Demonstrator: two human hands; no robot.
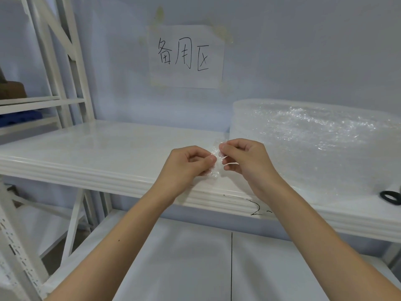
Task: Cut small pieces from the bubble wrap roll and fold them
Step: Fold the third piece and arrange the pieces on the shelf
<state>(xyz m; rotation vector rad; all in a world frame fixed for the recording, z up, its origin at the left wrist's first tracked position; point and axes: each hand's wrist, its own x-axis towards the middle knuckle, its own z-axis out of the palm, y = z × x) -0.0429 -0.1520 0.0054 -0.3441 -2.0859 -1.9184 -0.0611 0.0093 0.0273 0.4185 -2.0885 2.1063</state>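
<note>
Head view: both hands (217, 161) pinch bubble wrap piece (215, 165) above shelf edge (121, 181).

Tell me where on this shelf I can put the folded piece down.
The white shelf lies bare from the rack upright across to your hands. The right side is crowded: the bubble wrap roll fills it, with scissors at its front edge. Both hands pinch the small piece.
</note>
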